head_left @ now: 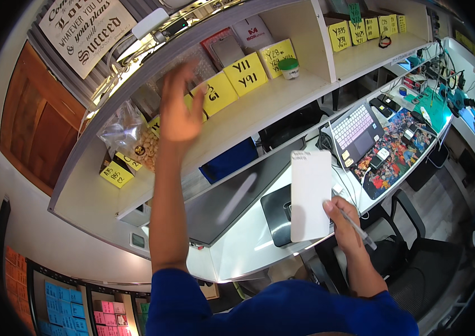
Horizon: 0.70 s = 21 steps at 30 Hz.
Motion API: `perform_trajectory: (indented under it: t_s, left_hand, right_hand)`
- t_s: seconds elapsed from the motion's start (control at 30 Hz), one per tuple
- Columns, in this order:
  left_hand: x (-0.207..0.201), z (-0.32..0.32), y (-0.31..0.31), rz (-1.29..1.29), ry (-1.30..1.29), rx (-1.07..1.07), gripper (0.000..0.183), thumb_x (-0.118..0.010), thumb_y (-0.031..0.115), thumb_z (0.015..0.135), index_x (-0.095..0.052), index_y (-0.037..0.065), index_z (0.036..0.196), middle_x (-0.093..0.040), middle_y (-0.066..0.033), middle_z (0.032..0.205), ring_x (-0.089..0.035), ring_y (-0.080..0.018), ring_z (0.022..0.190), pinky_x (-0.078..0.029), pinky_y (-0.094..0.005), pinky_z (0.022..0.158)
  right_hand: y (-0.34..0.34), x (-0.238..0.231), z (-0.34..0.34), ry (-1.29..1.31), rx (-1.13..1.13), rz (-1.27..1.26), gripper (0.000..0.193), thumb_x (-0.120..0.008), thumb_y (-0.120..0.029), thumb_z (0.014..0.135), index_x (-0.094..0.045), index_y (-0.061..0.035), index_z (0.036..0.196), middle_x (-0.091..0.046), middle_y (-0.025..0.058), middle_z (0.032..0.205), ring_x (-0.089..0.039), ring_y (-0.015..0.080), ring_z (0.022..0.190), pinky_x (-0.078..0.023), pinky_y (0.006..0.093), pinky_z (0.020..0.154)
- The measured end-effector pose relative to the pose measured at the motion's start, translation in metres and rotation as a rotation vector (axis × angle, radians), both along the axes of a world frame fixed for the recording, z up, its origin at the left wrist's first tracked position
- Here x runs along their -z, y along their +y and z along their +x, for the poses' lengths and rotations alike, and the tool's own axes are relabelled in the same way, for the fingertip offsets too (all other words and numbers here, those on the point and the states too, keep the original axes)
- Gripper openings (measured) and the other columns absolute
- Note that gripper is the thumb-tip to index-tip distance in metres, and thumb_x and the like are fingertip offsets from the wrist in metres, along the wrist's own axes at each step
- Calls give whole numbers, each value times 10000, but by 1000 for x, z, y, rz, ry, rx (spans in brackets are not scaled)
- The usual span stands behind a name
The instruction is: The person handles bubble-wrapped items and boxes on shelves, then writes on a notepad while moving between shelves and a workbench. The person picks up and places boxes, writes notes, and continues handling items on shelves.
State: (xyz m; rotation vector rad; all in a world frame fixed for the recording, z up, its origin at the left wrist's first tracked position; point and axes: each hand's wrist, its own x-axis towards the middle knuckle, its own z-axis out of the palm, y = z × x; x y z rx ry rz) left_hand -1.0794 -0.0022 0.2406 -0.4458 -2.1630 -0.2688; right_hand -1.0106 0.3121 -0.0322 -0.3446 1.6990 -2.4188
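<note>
Clock positions are read from the centre of the head view. The left hand (181, 115) is raised between 10 and 11 o'clock, in front of the shelf (282, 99); its fingers are wide, the thumb standing off, and motion blur softens their outline. No object is seen in it; contact with the boxes behind cannot be determined. The right hand (343, 224), at 4 o'clock, holds 2 items: a white flat oblong (311, 193), gripped at its lower right edge with the thumb on its face, and a slim grey pen (362, 231), which slants toward 5 o'clock. The right-hand fingers are narrow, closed on the oblong, and partly hidden behind it. The oblong stands lengthwise toward 12 o'clock above the white bench (234, 255), overlapping a black pad (274, 215). A dark screen panel (209, 210) lies toward 7 o'clock. On the shelf, yellow-fronted boxes (247, 74) occupy 12 o'clock, a green-lidded tub (289, 70) 1 o'clock, and a clear plastic bag (121, 131) 10 o'clock. A laptop (358, 131) sits open between 2 and 3 o'clock, beside a multicoloured mat (397, 168).
</note>
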Motion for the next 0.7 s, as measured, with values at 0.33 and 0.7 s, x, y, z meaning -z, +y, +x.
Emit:
perform_trajectory:
  t_s: [0.33, 0.7]
  left_hand:
    - [112, 125, 4, -293, -124, 84, 737, -710, -36, 741, -685, 261, 1415, -656, -9, 1457, -672, -233, 1094, -509, -369, 889]
    - [106, 95, -38, -196, -43, 48, 677, -670, -57, 748, -728, 218, 1364, -712, -14, 1349, -655, -276, 1147, -513, -413, 1005]
  right_hand:
    - [-80, -142, -46, 218, -275, 192, 379, -690, -363, 1053, -688, -37, 859, -578, -35, 679, -499, 43, 620, -396, 243, 560]
    - [-116, -207, -70, 516, 30, 278, 539, -571, -532, 1076, -763, -33, 1007, -653, 39, 647, -491, 67, 529, -395, 231, 523]
